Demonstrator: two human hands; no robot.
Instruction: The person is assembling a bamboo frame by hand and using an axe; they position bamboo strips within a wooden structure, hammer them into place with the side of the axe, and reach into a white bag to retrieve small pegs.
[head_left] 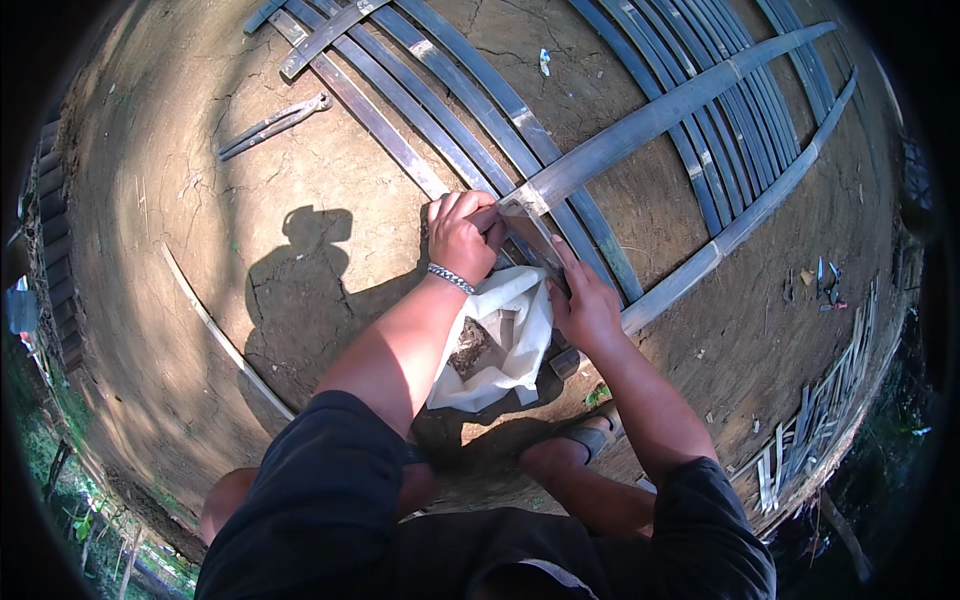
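Bamboo strips (640, 125) are lying in a woven lattice on the cracked dirt ground (200, 180), and the person is squatting at its near edge. Nearest, a white sack (505, 345) is sitting open between the forearms. The right hand (585, 300) is pressing flat on a strip just beyond the sack. The left hand (462, 232) is curling tightly around the strips' crossing. Farther off, toward the ground's far left edge, metal pincers (272, 125) are lying.
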